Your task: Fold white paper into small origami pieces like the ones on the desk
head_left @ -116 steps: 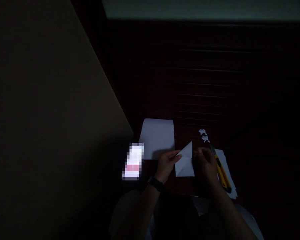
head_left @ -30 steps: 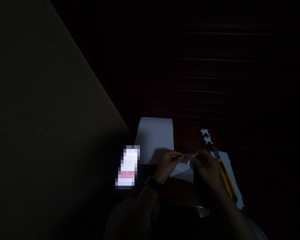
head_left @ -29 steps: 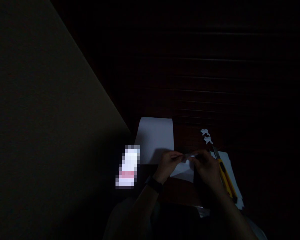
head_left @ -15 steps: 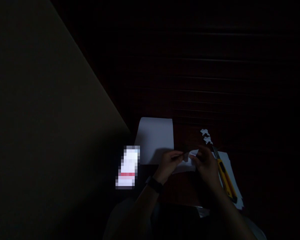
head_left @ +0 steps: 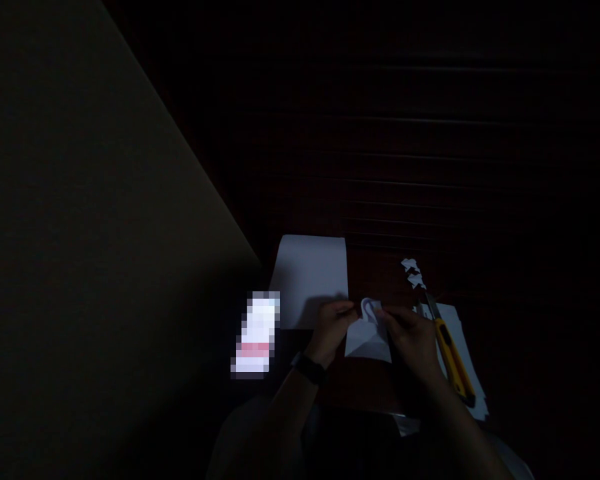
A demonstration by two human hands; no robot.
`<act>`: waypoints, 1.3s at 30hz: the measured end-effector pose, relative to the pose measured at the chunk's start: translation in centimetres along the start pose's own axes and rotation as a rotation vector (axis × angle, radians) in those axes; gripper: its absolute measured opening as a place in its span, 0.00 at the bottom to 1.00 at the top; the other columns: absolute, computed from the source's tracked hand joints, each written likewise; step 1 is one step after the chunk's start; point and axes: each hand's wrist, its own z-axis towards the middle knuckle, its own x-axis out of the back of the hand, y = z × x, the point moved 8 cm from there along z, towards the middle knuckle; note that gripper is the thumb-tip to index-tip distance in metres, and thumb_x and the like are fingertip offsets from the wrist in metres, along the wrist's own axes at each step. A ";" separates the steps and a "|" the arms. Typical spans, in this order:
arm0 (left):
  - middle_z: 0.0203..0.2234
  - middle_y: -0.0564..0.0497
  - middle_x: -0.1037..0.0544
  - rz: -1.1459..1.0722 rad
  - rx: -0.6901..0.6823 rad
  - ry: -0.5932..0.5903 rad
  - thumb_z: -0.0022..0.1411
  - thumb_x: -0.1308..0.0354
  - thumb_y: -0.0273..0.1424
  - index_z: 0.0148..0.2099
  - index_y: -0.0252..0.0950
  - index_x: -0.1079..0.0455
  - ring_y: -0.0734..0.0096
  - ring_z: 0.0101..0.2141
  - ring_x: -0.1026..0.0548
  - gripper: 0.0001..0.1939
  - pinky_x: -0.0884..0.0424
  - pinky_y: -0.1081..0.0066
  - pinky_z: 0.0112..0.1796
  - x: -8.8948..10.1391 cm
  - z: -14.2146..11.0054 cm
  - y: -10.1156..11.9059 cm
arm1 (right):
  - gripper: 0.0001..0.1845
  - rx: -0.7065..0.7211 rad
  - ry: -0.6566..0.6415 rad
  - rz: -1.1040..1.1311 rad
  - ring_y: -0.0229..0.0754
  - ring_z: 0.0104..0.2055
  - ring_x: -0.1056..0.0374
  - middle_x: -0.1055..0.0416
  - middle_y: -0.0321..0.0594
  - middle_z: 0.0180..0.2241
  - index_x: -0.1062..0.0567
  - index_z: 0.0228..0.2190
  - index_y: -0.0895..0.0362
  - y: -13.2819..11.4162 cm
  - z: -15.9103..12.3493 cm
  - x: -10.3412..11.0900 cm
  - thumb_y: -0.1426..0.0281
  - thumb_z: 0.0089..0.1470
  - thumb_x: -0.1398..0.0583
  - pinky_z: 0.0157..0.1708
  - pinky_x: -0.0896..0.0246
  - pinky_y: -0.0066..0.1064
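A small piece of white paper (head_left: 367,341), creased and with its upper part curled over, is held between my two hands above the dark table. My left hand (head_left: 331,328), with a dark band on the wrist, pinches its upper left edge. My right hand (head_left: 413,337) pinches the curled part at the upper right. To the right of that hand a yellow utility knife (head_left: 454,363) lies with its blade out on a stack of white paper (head_left: 473,377). The dim light hides the exact fingertip contact.
A larger white sheet (head_left: 313,277) lies at the back left. Beside it glows a blurred phone screen (head_left: 256,327). Small folded paper pieces (head_left: 413,273) sit behind the knife blade. A pale wall (head_left: 130,233) rises on the left, dark slatted panelling (head_left: 410,120) at the back.
My hands have shifted slightly on the small paper, the left one a little leftward. More of the paper now shows between them, its curled top facing up.
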 end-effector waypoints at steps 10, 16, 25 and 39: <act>0.25 0.50 0.25 -0.154 0.069 -0.046 0.49 0.40 0.29 0.34 0.32 0.27 0.73 0.24 0.29 0.08 0.38 0.76 0.24 -0.3 -0.4 -0.1 | 0.10 -0.021 -0.066 0.134 0.46 0.36 0.30 0.26 0.41 0.34 0.27 0.35 0.54 -0.6 -0.1 0.1 0.63 0.51 0.42 0.34 0.36 0.34; 0.29 0.48 0.22 -0.060 0.004 -0.039 0.50 0.40 0.30 0.35 0.33 0.26 0.68 0.29 0.26 0.09 0.33 0.73 0.30 -0.3 0.0 -0.3 | 0.11 -0.030 -0.083 0.144 0.46 0.37 0.31 0.26 0.40 0.34 0.29 0.35 0.54 0.0 0.3 -0.4 0.63 0.50 0.40 0.35 0.37 0.34; 0.29 0.47 0.22 0.097 -0.020 -0.034 0.46 0.38 0.27 0.34 0.34 0.27 0.64 0.30 0.25 0.09 0.31 0.71 0.28 -0.7 0.1 0.0 | 0.15 -0.018 -0.177 0.135 0.45 0.34 0.32 0.27 0.41 0.35 0.30 0.39 0.55 -0.1 0.3 -1.7 0.62 0.49 0.41 0.32 0.37 0.33; 0.29 0.49 0.23 -0.038 0.032 -0.171 0.49 0.38 0.34 0.38 0.33 0.26 0.68 0.30 0.27 0.14 0.34 0.74 0.29 -2.0 -1.0 1.3 | 0.14 -0.020 -0.146 0.021 0.46 0.31 0.31 0.26 0.41 0.30 0.27 0.34 0.57 0.6 0.4 -1.1 0.60 0.51 0.43 0.28 0.38 0.33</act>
